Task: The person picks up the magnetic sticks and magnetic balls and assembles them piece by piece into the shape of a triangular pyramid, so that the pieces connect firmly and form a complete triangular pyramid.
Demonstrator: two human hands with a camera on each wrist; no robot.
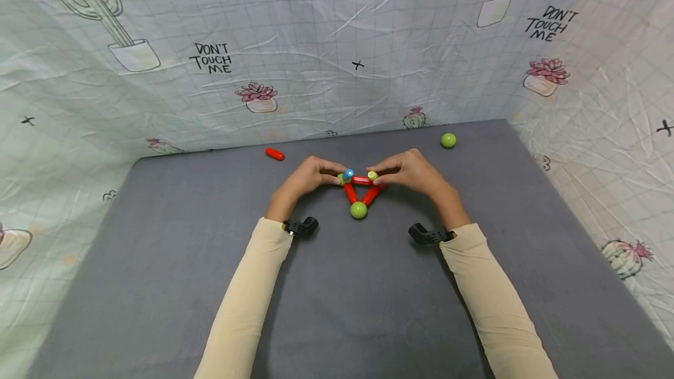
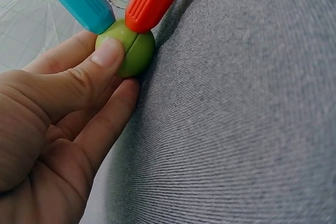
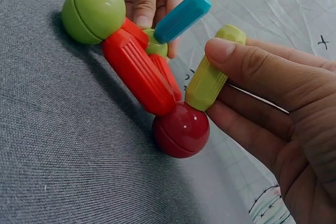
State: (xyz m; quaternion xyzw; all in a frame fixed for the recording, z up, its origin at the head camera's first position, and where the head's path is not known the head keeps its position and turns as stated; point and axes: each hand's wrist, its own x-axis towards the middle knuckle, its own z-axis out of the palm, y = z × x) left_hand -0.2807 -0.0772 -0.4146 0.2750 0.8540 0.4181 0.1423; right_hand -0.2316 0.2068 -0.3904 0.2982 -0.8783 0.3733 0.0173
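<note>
A triangle of red rods (image 3: 137, 72) joined by balls lies on the grey cloth. Its near corner is a green ball (image 1: 358, 210), its right corner a dark red ball (image 3: 181, 130). My left hand (image 1: 309, 179) pinches the green ball (image 2: 137, 56) at the left corner between thumb and fingers; a blue rod (image 2: 81, 1) stands up from that ball. With thumb and fingers my right hand (image 1: 412, 172) grips a yellow-green rod (image 3: 214, 72), whose lower end meets the dark red ball and which leans upward.
A loose red rod (image 1: 275, 154) lies at the back left of the grey-covered table (image 1: 358, 303). Toward the back right sits a separate green ball (image 1: 448, 140). A printed cloth (image 1: 316, 34) hangs behind the table.
</note>
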